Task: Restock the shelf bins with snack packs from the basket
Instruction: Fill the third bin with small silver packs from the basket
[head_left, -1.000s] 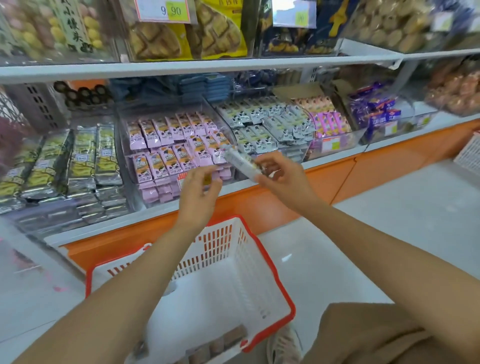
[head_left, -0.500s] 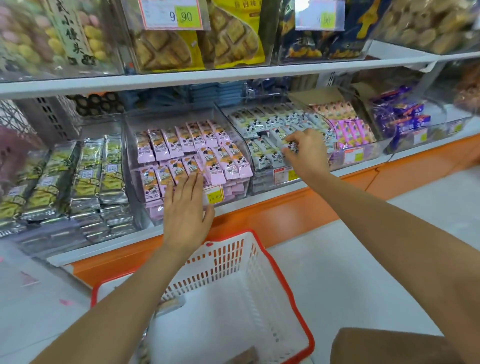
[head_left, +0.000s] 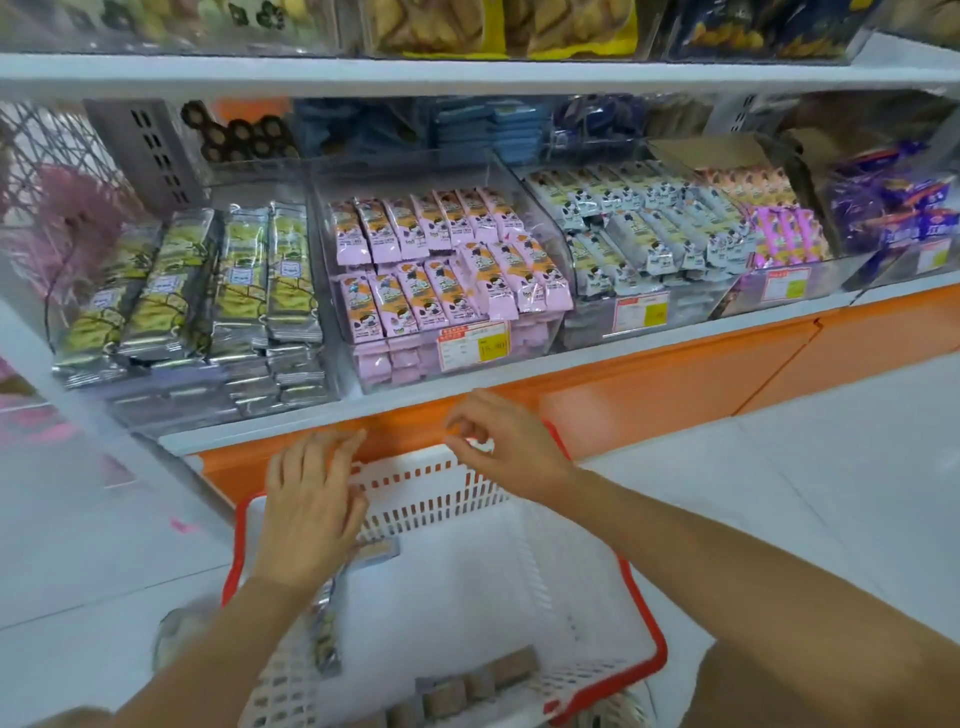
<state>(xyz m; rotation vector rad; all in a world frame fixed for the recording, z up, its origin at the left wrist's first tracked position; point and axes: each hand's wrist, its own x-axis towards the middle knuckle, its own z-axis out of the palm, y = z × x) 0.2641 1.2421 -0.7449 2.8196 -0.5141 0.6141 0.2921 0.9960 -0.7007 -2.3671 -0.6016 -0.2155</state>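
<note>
Below the shelf (head_left: 249, 431) lip, both hands are over the basket, so I read this as the next pick. Three bins matter: green bin (head_left: 208, 397) on the left, pink bin (head_left: 530, 340) in the middle, cow-print bin (head_left: 691, 312) to its right. All look well filled, so anything added should lie flat on the top row, matched to the print. Basket (head_left: 441, 499) sits on the floor just under the shelf lip, its bottom mostly bare. Left hand (head_left: 311, 514) hangs over the far-left corner, fingers straight and spread, holding nothing. Right hand (head_left: 498, 447) is above the far rim, fingers loosely curled, nothing visible in them. Stock left: a row of brown packs (head_left: 478, 680) along the near wall, a dark strip pack (head_left: 326, 644) by the left wall, and a loose pack (head_left: 376, 551) just beside the left palm. Prints are too blurred for me to match any of them to a bin. My call: drop the left hand onto the loose pack, pinch it by the long edges rather than the seal, read the print on the way up, then pick the bin. Main risk is grabbing several at once and mixing bins.
</note>
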